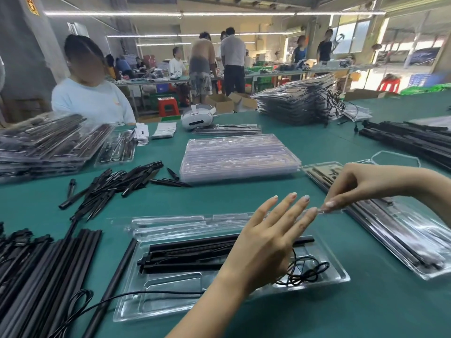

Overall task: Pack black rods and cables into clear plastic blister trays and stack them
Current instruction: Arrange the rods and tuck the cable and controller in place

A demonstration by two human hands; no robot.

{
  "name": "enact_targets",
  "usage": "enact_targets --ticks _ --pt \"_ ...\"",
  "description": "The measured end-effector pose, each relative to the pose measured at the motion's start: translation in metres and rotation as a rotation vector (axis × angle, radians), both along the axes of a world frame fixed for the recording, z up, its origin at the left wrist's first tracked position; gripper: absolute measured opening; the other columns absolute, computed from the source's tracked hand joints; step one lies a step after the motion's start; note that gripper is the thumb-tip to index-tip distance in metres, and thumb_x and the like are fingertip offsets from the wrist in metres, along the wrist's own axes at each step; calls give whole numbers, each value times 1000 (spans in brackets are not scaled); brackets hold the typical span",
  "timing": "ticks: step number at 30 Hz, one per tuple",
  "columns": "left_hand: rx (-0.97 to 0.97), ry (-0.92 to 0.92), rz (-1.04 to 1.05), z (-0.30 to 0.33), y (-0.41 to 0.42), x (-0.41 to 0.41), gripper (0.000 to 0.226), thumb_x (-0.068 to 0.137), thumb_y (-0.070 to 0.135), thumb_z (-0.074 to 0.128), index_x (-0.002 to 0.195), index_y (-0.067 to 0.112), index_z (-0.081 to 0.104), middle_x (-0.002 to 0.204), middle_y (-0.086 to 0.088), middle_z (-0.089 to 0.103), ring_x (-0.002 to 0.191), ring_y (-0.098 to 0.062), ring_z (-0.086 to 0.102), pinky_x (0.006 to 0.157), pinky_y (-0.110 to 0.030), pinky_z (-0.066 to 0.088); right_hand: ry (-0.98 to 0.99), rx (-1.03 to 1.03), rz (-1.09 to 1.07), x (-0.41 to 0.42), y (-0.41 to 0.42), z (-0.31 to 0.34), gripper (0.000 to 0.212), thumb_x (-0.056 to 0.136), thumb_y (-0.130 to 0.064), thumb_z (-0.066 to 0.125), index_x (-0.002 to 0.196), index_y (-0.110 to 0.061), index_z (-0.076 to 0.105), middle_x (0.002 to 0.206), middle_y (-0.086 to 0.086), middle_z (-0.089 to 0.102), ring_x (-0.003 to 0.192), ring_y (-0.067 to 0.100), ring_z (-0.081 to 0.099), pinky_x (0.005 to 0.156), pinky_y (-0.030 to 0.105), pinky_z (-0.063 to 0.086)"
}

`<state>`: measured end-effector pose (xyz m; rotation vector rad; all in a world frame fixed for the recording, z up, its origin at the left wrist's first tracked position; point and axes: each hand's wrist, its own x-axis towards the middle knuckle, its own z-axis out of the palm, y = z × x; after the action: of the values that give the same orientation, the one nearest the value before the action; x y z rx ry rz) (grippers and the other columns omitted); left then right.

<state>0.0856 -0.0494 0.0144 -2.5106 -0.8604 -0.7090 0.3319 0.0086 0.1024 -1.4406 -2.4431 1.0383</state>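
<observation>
Two hands work above an open clear blister tray (pixel 170 298) lying at 6 o'clock on the green table (pixel 244 196). Left hand (pixel 266 242): fingers straight and spread, holding nothing, raised over the tray's right half. Right hand (pixel 366 186): fingertips pinch the edge of the tray's transparent lid (pixel 195 223), which stands hinged up along the tray's far side. Black rods (pixel 190 254) lie side by side in the tray's upper channel; a coiled black cable (pixel 307 272) sits in its right compartment.

Loose rod stock (pixel 36 276) is heaped at 8 o'clock, with one cable (pixel 80 303) trailing across the tray's near-left corner. Short black pieces (pixel 114 184) are scattered at 10 o'clock. A stack of empty clear trays (pixel 239 157) stands at 12 o'clock. A closed, filled tray (pixel 395 230) lies at 3 o'clock, just beside the right hand. Stacks of packed trays occupy 10 o'clock (pixel 44 147) and 1 o'clock (pixel 295 101). A white headset (pixel 197 117) rests at 12 o'clock, farther back. A person in a pale shirt (pixel 90 98) sits across the table at 11 o'clock.
</observation>
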Motion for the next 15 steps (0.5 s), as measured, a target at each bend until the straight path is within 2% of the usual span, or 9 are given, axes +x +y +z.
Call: enact_targets --ticks 3,6,9,11,12,15 --pt "10 -56 -53 -1 1 -1 58 79 5 45 136 8 51 146 -9 44 139 -23 35 115 -39 28 -40 111 34 -11 2 0 46 75 -58 64 73 -13 74 58 0 55 59 5 44 57 22 34" --pt "-40 -178 -130 -3 3 -3 48 76 -2 44 121 1 61 141 -16 49 138 -26 37 116 -41 26 -64 266 47 -19 1 0 52 71 -66 64 71 -15 73 59 10 56 55 10 42 54 30 34" --pt "-98 -246 -162 -2 5 -2 37 76 -4 44 107 0 64 139 -18 50 139 -27 36 117 -43 23 33 324 60 -20 -4 2 37 75 -58 67 82 -23 73 70 0 68 65 9 62 65 38 52" --pt "-118 -264 -163 0 8 -2 33 75 -2 46 102 2 64 140 -18 50 140 -27 34 118 -43 22 122 359 103 -25 -8 -1 28 80 -53 67 96 -30 71 85 -8 72 82 8 69 75 27 55" --pt "-108 -273 -168 1 8 -2 31 75 -2 46 99 3 64 139 -18 50 140 -26 34 118 -43 21 146 399 129 -29 -9 -3 29 81 -52 65 98 -31 72 88 -12 73 85 8 69 75 22 55" --pt "-9 -374 -144 -6 1 -1 26 74 2 48 92 10 65 128 -12 59 132 -23 45 113 -43 27 211 435 146 -38 -8 -10 22 82 -49 62 84 -30 74 80 -11 72 75 8 67 67 15 49"
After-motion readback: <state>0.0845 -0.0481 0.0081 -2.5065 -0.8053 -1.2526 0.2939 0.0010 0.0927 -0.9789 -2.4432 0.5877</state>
